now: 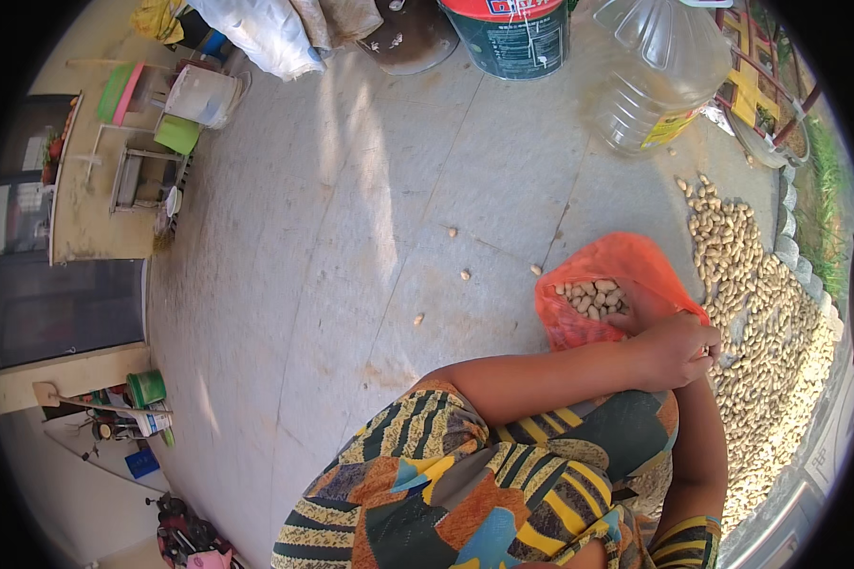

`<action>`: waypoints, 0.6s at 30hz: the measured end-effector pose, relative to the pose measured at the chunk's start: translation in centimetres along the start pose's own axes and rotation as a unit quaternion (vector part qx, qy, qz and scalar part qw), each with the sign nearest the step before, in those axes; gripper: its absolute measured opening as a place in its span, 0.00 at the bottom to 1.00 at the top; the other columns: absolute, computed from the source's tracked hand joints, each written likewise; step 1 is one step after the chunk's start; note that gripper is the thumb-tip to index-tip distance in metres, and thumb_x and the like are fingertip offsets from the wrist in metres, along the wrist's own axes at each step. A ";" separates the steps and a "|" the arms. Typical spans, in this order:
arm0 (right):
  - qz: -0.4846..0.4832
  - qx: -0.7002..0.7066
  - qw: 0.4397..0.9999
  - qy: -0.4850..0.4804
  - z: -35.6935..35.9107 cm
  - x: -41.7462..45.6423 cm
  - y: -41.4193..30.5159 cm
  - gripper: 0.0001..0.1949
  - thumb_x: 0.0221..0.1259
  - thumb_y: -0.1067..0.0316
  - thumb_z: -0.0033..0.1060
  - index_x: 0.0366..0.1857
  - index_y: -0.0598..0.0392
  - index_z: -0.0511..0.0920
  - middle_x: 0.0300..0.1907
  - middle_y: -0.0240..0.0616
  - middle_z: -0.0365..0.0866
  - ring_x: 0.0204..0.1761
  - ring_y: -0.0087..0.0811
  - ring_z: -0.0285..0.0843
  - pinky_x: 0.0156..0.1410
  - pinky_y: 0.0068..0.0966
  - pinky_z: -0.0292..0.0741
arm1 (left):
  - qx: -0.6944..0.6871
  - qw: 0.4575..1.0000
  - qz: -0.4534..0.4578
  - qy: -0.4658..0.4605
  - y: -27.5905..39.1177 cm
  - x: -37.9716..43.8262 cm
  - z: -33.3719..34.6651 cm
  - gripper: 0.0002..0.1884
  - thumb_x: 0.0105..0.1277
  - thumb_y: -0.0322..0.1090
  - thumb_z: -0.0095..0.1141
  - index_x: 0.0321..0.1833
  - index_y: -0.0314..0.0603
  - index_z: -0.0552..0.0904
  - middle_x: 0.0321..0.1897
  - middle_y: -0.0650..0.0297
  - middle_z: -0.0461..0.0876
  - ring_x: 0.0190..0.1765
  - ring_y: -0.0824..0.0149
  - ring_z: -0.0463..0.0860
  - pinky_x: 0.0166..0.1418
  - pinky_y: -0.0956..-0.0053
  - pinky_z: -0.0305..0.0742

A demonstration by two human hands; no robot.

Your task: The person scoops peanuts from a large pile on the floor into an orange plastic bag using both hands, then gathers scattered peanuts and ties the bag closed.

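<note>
A red plastic bag (619, 256) stands on the paved ground, its mouth open and unshelled peanuts (594, 300) inside. My left hand (676, 350) pinches the bag's rim at its right side, with the left forearm crossing over my right wrist. Behind it my right hand (637, 307) reaches into the bag beside the peanuts; its fingers are partly hidden, so whether they hold any cannot be told. To the right a large heap of unshelled peanuts (761, 320) spreads along the ground.
Loose peanuts lie left of the bag. A clear plastic jug (665, 85), a dark green bucket (516, 46) and a white sack (263, 35) stand farther off. Scalloped edging (790, 245) borders grass at the right. Stools, tubs and a shovel (99, 405) are by the left wall.
</note>
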State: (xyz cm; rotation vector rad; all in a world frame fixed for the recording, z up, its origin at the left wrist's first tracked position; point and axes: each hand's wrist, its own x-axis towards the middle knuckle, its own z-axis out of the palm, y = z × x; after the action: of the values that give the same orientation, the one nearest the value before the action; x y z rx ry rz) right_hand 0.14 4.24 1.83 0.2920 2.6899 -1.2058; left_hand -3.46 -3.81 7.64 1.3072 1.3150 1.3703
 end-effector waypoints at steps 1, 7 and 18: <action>-0.002 0.005 1.000 -0.008 0.1 0.5 0.1 0.29 0.51 0.57 0.76 0.59 0.54 0.79 0.55 0.47 0.83 0.57 0.45 0.81 0.64 0.36 0.75 | 0.000 1.000 0.003 0.000 0.0 0.1 0.1 0.05 0.64 0.33 0.57 0.37 0.40 0.81 0.28 0.53 0.80 0.37 0.51 0.80 0.47 0.57 0.73; -0.008 -0.029 0.997 -0.069 1.1 1.9 -1.0 0.32 0.46 0.54 0.80 0.58 0.53 0.80 0.60 0.47 0.79 0.62 0.48 0.77 0.66 0.40 0.73 | -0.012 0.999 -0.016 -0.024 0.1 0.1 -0.6 0.06 0.64 0.34 0.57 0.39 0.40 0.81 0.29 0.52 0.80 0.39 0.50 0.80 0.48 0.56 0.73; 0.012 -0.051 0.995 0.087 5.6 1.7 2.3 0.25 0.56 0.45 0.72 0.48 0.55 0.83 0.45 0.46 0.86 0.46 0.46 0.83 0.51 0.39 0.78 | 0.000 0.998 -0.023 -0.063 0.9 0.2 -0.9 0.06 0.69 0.34 0.55 0.44 0.43 0.80 0.36 0.55 0.81 0.46 0.53 0.78 0.53 0.58 0.72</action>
State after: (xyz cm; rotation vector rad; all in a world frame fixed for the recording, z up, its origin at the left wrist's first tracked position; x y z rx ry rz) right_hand -0.49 1.70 -3.91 0.4320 2.8745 -1.0770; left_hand -4.29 -3.82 8.66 1.3326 1.2524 1.2366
